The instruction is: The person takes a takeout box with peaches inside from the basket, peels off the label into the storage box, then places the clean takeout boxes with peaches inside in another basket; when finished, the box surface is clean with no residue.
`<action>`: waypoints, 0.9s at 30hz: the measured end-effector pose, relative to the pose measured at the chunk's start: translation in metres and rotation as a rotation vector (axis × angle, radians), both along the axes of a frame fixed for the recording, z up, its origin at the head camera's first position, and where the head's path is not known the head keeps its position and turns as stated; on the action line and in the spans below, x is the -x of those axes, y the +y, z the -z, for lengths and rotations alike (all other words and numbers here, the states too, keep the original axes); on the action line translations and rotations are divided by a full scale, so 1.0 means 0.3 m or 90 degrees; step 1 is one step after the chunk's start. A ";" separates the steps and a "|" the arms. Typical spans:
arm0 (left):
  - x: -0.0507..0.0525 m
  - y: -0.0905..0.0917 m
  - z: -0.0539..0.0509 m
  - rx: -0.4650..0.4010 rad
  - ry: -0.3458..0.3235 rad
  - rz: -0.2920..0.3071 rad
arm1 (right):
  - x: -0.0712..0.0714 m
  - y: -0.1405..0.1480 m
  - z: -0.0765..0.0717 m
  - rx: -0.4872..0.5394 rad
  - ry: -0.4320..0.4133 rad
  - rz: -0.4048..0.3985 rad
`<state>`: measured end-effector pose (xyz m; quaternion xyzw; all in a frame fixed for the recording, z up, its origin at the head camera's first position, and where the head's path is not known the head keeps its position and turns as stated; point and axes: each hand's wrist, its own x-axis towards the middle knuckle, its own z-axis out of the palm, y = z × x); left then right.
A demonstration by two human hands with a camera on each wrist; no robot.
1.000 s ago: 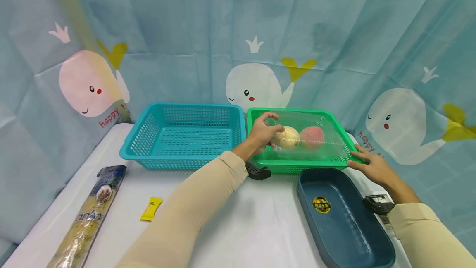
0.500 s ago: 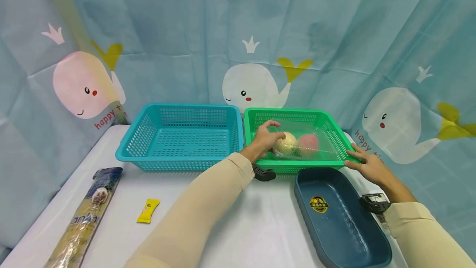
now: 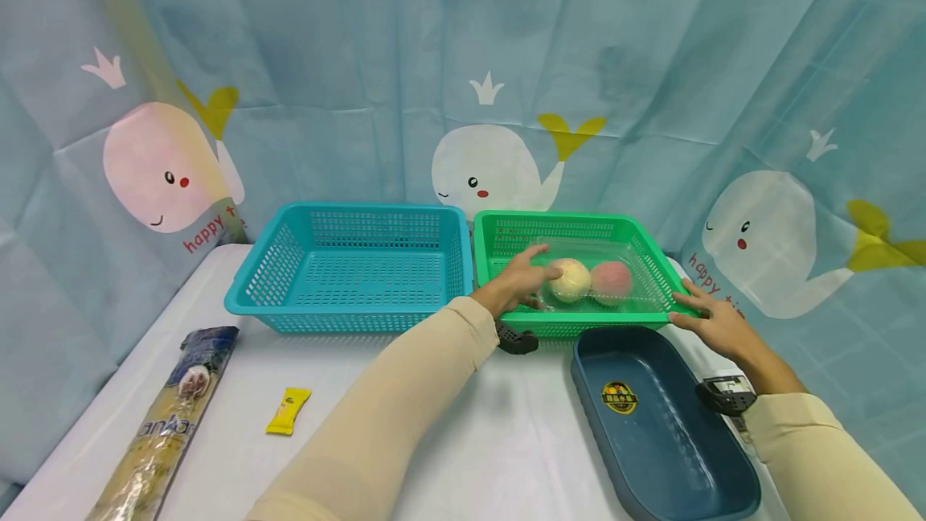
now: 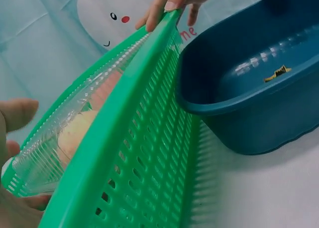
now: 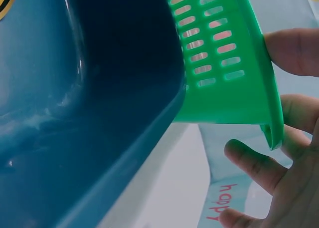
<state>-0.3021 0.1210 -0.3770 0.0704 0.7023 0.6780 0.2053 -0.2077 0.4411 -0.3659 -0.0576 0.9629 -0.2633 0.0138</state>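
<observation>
A clear plastic box (image 3: 579, 246) holding a pale yellow round fruit (image 3: 570, 280) and a pinkish peach-like fruit (image 3: 612, 280) lies inside the green basket (image 3: 579, 318). At the box's left end is my left hand (image 3: 517, 280), fingers spread. In the left wrist view its thumb (image 4: 20, 113) stands off the box, while lower fingers sit close to the box's end; contact there is unclear. My right hand (image 3: 723, 328) holds the basket's front right corner, thumb (image 5: 294, 51) against the rim and a finger over it.
Left of the green basket stands a blue basket (image 3: 372, 272). A dark blue tub (image 3: 665, 432) with a round sticker sits in front on the right. Toward the left lie a long printed packet (image 3: 166, 424) and a small yellow packet (image 3: 288, 411). A whale-print curtain (image 3: 347, 63) hangs behind.
The clear box with the fruits has come down from a raised position into the green basket. My left hand has lowered with it and loosened its grip. The right hand stays at the corner.
</observation>
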 end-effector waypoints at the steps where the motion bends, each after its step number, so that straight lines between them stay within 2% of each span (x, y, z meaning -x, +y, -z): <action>1: 0.002 0.000 0.000 -0.003 -0.005 0.009 | 0.001 0.001 0.002 -0.002 0.001 0.001; 8: 0.005 -0.002 -0.006 0.023 -0.016 0.023 | 0.010 -0.003 0.002 0.002 0.005 0.000; 16: -0.012 -0.017 -0.039 0.112 0.040 -0.001 | 0.007 -0.003 -0.026 0.009 0.035 -0.013; 21: -0.032 -0.044 -0.104 0.126 0.077 -0.002 | -0.001 -0.009 -0.095 0.034 0.078 -0.032; 27: -0.064 -0.097 -0.210 0.137 0.136 0.036 | -0.017 -0.049 -0.207 0.002 0.093 -0.052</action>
